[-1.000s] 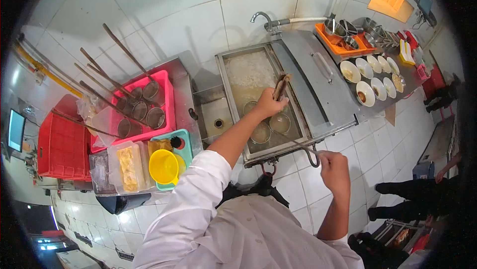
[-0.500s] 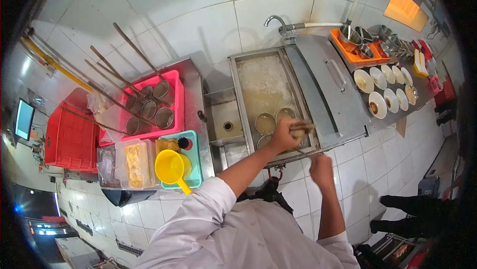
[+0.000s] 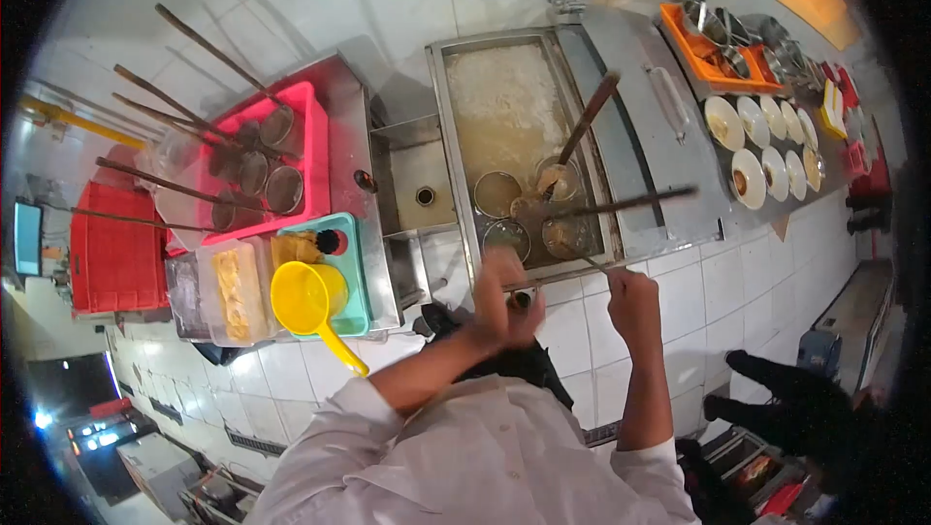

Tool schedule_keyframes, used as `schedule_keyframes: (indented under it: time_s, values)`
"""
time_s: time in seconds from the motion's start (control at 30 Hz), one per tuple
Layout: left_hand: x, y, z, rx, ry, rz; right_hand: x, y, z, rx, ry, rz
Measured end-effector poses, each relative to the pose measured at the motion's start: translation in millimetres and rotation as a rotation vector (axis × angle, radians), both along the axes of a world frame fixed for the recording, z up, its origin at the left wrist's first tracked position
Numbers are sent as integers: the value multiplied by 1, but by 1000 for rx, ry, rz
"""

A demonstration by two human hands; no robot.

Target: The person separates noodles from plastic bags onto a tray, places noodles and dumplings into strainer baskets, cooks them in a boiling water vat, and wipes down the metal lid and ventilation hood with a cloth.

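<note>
My left hand [image 3: 502, 300] is smeared by motion at the front edge of the boiling tank [image 3: 504, 98]; its fingers cannot be made out. My right hand [image 3: 633, 304] is closed around a thin stick-like utensil [image 3: 593, 264], whose far end reaches a noodle strainer [image 3: 567, 234] at the front right of the tank. Several round strainers sit in the cloudy water. One dark wooden handle [image 3: 590, 123] slants up from the back right strainer, and another handle [image 3: 635, 201] lies across the tank's right rim.
Left of the tank, a pink crate [image 3: 318, 152] holds several long-handled strainers. A yellow dipper [image 3: 308, 297] rests on a turquoise tray [image 3: 361, 307] beside a food container [image 3: 233, 292]. To the right are a metal lid [image 3: 630, 89], several white bowls [image 3: 748, 179] and an orange tray [image 3: 679, 40].
My left hand has let go of the wooden handles and drawn back toward my body. The handles now rest apart over the tank. My right hand still grips its utensil; the view has shifted.
</note>
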State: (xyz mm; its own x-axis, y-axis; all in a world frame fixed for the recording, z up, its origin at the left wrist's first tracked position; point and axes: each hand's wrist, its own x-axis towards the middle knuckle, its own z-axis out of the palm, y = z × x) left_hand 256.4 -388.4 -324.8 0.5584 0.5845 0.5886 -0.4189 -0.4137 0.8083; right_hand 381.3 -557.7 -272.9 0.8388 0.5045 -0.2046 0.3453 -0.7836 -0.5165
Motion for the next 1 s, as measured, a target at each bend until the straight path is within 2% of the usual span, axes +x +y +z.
schedule_keyframes:
  time_s: [0.03, 0.07, 0.13, 0.2, 0.27, 0.3, 0.37, 0.43, 0.53, 0.63, 0.77, 0.87, 0.93, 1.0]
  values:
    - [-22, -8, -1, 190, 169, -219, 5, -3, -3, -39, -22, 48]
    - [-32, -13, -6, 95, 315, -628, 7, -4, -1, -62, -20, 49]
    - [-54, -44, -97, 49, 816, -900, 12, -3, 7, -41, -35, 70]
    - [-61, -49, -196, -538, 1302, -1117, 18, 3, 20, -26, -15, 68]
    - [-70, -73, -314, -1100, 1419, -701, 24, -1, 23, -69, -26, 83]
    - [-64, -78, -342, -1115, 1391, -685, 26, 0, 26, -94, 28, 23]
    - [-48, -92, -380, -788, 486, -7, 28, -6, 29, -128, 29, 18]
    - [-44, -95, -390, -957, 668, 8, 28, -16, 22, -173, 43, 28]
    - [-43, -105, -393, -1073, 743, 4, 32, -31, 13, -54, 74, 9]
    - [-44, -112, -396, -1109, 750, 1, 29, -29, 21, -34, 155, -4]
    - [-44, -114, -402, -1132, 760, 1, 31, -28, 26, -81, 159, 3]
    - [-39, -112, -409, -1138, 767, 4, 32, -27, 28, -114, 58, 66]
    - [-36, -113, -412, -1144, 772, 4, 36, -30, 30, -87, 161, 49]
    - [-33, -112, -415, -1153, 776, 5, 38, -27, 33, -138, 139, 73]
